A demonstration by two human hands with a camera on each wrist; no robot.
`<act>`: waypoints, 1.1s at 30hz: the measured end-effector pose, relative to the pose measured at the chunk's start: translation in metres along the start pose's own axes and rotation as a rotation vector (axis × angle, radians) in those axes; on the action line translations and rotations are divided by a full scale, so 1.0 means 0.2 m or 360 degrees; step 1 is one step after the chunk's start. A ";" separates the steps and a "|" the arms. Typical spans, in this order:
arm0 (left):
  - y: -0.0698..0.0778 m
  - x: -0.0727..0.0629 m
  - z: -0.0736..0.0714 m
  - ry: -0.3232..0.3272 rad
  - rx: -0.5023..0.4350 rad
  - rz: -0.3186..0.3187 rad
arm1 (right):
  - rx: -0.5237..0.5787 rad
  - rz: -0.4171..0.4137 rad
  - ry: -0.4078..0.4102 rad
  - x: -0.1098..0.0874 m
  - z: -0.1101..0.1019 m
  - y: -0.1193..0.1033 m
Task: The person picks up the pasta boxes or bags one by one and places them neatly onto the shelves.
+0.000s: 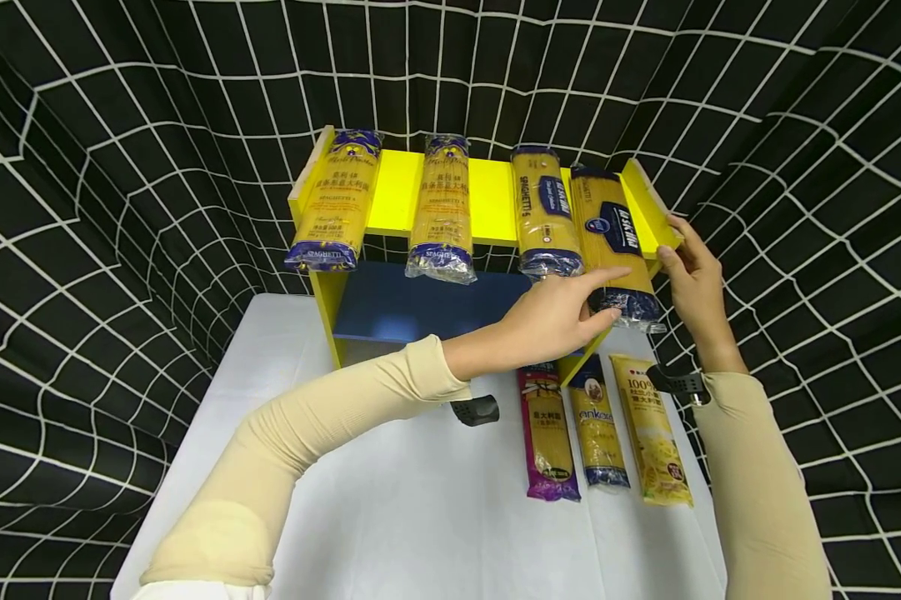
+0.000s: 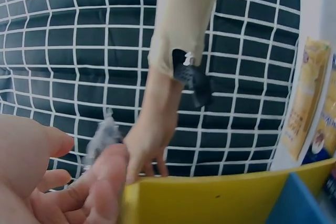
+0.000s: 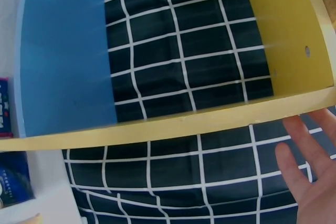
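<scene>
My left hand [image 1: 543, 321] holds the near end of the rightmost spaghetti pack [image 1: 602, 217]. Its thumb lies across the top and a fingertip shows at the dark blue end. In the left wrist view, clear crinkled wrapper [image 2: 102, 140] shows between thumb and fingers. This pack lies slightly askew on the yellow shelf [image 1: 390, 196], its end jutting past the front. At the shelf's right front corner, my right hand [image 1: 696, 287] grips the yellow side panel. Fingers [image 3: 307, 145] reach that panel's edge in the right wrist view.
Along the shelf top lie a blue-labelled spaghetti pack [image 1: 548, 204] and two yellow-and-purple packs [image 1: 440, 204] [image 1: 337, 200]. A blue lower board [image 1: 420, 300] sits beneath. On the white table [image 1: 390, 508] are a magenta pack [image 1: 549, 433], a blue-ended pack [image 1: 600, 425] and a yellow pack [image 1: 648, 429].
</scene>
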State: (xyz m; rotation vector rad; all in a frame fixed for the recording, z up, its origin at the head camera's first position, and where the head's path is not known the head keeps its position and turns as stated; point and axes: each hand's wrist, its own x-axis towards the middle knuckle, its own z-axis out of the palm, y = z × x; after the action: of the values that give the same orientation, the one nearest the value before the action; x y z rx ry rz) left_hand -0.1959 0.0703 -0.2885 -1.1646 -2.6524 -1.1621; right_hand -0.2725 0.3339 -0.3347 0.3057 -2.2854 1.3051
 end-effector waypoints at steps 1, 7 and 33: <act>-0.01 -0.01 0.02 0.0002 -0.0019 -0.0006 | -0.0004 0.0005 -0.0003 0.00 0.00 0.00; -0.05 -0.01 0.11 -0.0001 -0.0227 -0.0053 | -0.0039 0.0053 -0.0011 -0.01 0.00 -0.01; -0.08 0.04 0.22 0.0049 -0.0606 -0.0175 | -0.0057 0.0047 -0.0039 0.00 -0.01 -0.02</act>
State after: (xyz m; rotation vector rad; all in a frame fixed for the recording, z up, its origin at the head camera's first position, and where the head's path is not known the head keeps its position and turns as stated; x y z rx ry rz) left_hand -0.2008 0.0972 -0.3276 -1.0371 -2.5719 -1.7471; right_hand -0.2700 0.3333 -0.3323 0.2780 -2.3397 1.2802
